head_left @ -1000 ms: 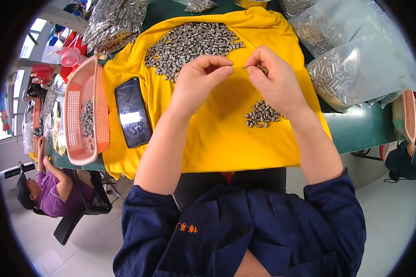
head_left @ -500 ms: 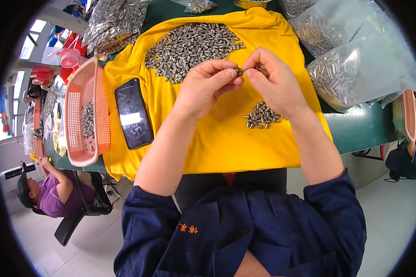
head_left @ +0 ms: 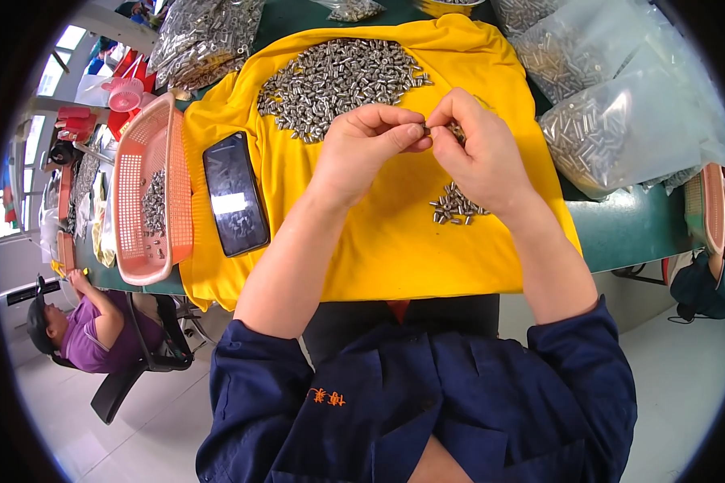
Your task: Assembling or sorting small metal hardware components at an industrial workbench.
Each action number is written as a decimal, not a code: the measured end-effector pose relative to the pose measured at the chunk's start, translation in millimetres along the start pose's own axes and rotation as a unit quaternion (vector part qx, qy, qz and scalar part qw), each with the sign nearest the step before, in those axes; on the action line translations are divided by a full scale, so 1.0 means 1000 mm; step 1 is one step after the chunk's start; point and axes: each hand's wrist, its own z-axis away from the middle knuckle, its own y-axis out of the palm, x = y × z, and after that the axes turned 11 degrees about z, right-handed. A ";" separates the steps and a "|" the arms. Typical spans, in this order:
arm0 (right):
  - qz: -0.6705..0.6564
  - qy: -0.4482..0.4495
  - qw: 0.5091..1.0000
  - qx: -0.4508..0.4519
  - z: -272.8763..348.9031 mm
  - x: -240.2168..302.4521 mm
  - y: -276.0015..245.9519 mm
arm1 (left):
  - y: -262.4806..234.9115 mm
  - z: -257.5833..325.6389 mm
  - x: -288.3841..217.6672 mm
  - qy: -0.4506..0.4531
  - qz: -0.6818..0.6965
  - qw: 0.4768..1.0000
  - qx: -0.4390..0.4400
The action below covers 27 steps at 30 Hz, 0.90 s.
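My left hand [head_left: 366, 149] and my right hand [head_left: 482, 153] meet over the yellow cloth [head_left: 411, 266], fingertips close together. Between the left thumb and fingers is a small metal part [head_left: 426, 130], mostly hidden. The right thumb and forefinger pinch right against it; whether they hold a separate piece cannot be made out. Something small and brownish shows behind the right thumb, inside that hand. Beyond the hands spreads a big pile of small metal cylindrical pieces [head_left: 338, 84]. A smaller heap of similar pieces [head_left: 455, 205] lies below my right hand, partly covered by it.
Left of the cloth stands a pink plastic basket [head_left: 181, 193] with metal pieces inside. A black phone [head_left: 235, 193] lies on the cloth. Clear bags of metal parts [head_left: 592, 137] sit at the right, another bag [head_left: 205, 40] at the far left. A person in purple [head_left: 105, 334] sits at left.
The two hands' fingertips have drawn closer together around the small part, and the right hand has shifted slightly down. The whole view has moved slightly.
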 end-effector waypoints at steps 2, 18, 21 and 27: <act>-0.015 0.006 1.000 -0.014 0.000 -0.002 0.001 | 0.001 0.000 0.001 0.008 -0.005 1.000 0.000; -0.025 0.075 0.997 -0.014 -0.007 -0.016 -0.016 | -0.006 -0.008 0.002 -0.011 -0.129 0.989 -0.064; -0.032 0.075 0.994 -0.077 -0.010 -0.019 -0.029 | -0.006 0.000 -0.002 -0.024 -0.225 0.974 -0.027; -0.035 0.038 0.991 -0.121 -0.009 -0.023 -0.022 | 0.049 0.012 -0.001 0.009 -0.466 0.873 0.146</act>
